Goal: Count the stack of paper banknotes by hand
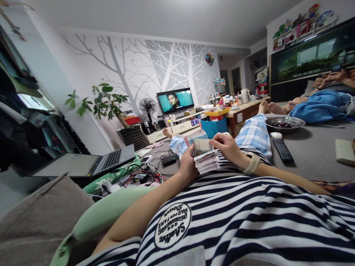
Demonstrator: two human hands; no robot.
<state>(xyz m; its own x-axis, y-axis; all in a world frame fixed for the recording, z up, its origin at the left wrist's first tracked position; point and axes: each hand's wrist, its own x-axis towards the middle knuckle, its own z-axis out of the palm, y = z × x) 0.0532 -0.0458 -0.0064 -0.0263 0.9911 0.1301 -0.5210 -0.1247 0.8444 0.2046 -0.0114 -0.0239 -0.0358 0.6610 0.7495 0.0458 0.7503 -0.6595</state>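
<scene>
My left hand is closed around a wad of banknotes above my lap. The lower ends of the notes fan out in several layers, with pale edges showing. A greyish note faces me on top, and pinkish and bluish paper sticks up behind it. With thumb and fingertips, my right hand pinches the right edge of this top note. A cream watch is on my right wrist. The fingers of my left hand are partly hidden behind the notes.
A remote control and a metal bowl of dark fruit lie to my right. On my left are an open laptop and tangled cables. A blue bag stands beyond my legs. Another person's arm shows at far right.
</scene>
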